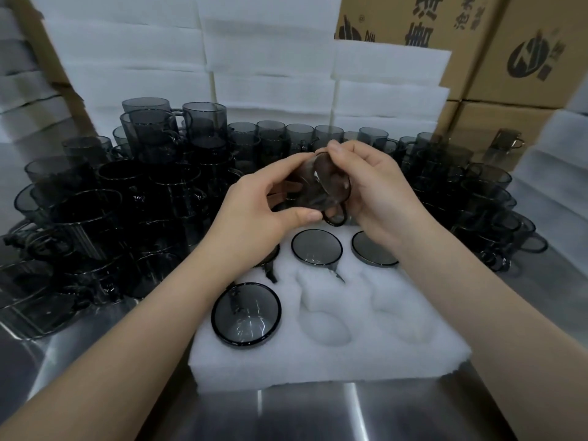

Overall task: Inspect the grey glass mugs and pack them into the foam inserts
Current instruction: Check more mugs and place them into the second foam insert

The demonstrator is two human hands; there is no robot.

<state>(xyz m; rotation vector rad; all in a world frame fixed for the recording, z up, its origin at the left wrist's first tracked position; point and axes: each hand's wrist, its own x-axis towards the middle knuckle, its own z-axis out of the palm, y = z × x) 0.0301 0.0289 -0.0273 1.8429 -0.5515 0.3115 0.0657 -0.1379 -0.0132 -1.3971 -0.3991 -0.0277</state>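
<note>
Both hands hold one grey glass mug [321, 189] tilted on its side above the white foam insert [331, 351]. My left hand [257, 214] grips its body from the left; my right hand [375, 192] pinches its rim and base side, the handle pointing down. The insert holds mugs in the far middle slot [316, 248], the far right slot [370, 249] and the near left slot [246, 315]. A further mug in the far left slot is mostly hidden under my left wrist. Two near slots [324, 326] show bare foam.
Stacked grey mugs crowd the steel table on the left [105, 211], along the back [286, 135] and on the right [486, 205]. White foam slabs [270, 58] pile behind them. Cardboard boxes [525, 58] stand at the back right.
</note>
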